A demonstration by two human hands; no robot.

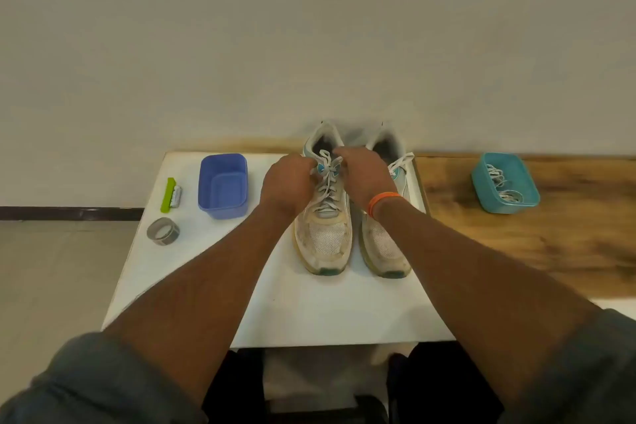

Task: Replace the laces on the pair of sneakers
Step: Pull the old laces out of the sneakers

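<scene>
Reaching out over the white bench (275, 313), both arms stretch toward the pair of sneakers standing toe-first near its far edge. The left sneaker (325, 234) is laced all the way up, so the work seems barely begun. The left hand (287, 182) and right hand (361, 177) are curled on its lace (327, 172) near the top, apparently loosening the knot. The right sneaker (387, 241) waits untouched. Farther right, a teal tub (526, 194) holds what look like the replacement laces (500, 188).
</scene>
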